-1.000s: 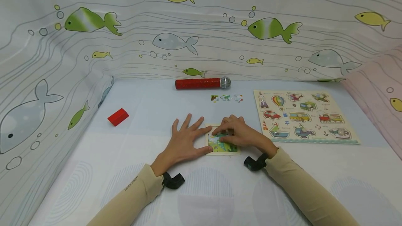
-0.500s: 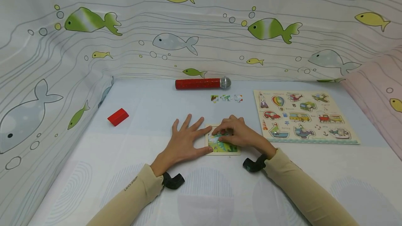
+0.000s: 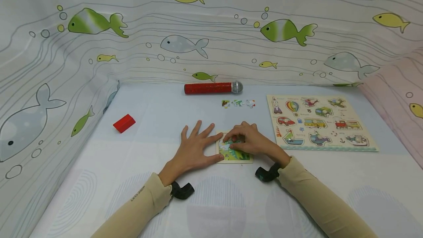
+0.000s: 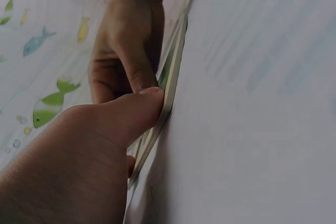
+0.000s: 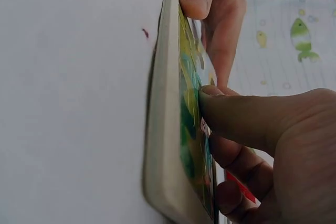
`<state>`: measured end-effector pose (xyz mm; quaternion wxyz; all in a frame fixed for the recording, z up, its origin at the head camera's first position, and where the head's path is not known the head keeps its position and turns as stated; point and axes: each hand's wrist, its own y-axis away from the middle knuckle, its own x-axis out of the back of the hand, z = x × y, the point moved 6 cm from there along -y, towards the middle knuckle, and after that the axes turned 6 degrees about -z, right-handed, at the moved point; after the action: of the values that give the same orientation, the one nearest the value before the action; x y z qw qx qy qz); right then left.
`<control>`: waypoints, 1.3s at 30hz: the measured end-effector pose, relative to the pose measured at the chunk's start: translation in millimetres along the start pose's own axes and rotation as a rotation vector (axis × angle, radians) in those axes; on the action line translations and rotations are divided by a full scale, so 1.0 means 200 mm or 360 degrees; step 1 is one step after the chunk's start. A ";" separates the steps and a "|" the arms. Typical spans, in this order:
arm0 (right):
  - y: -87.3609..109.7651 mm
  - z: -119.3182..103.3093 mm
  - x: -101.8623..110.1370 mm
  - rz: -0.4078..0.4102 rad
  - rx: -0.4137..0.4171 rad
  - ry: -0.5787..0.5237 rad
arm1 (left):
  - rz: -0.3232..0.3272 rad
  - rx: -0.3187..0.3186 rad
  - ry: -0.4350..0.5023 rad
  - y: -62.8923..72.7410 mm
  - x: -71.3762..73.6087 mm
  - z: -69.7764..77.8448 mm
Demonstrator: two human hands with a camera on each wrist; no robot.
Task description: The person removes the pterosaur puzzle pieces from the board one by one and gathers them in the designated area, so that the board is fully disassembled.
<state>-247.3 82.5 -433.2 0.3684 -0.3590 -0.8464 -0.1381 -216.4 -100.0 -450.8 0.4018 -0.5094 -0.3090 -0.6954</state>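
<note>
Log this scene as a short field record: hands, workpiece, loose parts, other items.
workpiece: small jigsaw board, flat on the table
left_hand: left hand spread; thumb and index finger at the board's left edge
right_hand: right hand over the board, fingers touching its picture surface; piece between them: unclear
loose_parts: three jigsaw pieces, in a row beyond the board
far_item: red microphone, lying on its side
left_item: red block
right_item: vehicle puzzle board
</note>
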 end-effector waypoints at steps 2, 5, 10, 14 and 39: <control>0.00 0.00 0.00 0.0002 0.0010 -0.0003 | -0.0001 0.0000 -0.0002 0.00 0.00 0.00; 0.00 -0.01 0.00 0.0000 0.0027 -0.0008 | -0.0003 0.0001 -0.0004 0.00 0.00 0.00; 0.00 -0.02 0.01 0.0022 0.0073 -0.0019 | 0.0000 -0.0009 -0.0006 0.00 0.00 0.00; 0.01 -0.02 0.01 0.0046 0.0115 -0.0043 | 0.0005 -0.0016 -0.0003 0.00 0.00 0.00; -0.01 0.01 0.00 0.0099 0.0091 -0.0456 | 0.0021 -0.0020 0.0002 0.01 0.01 0.00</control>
<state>-249.5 82.7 -435.0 0.2578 -0.3906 -0.8823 -0.0498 -213.6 -100.8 -449.4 0.4033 -0.5135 -0.3011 -0.6950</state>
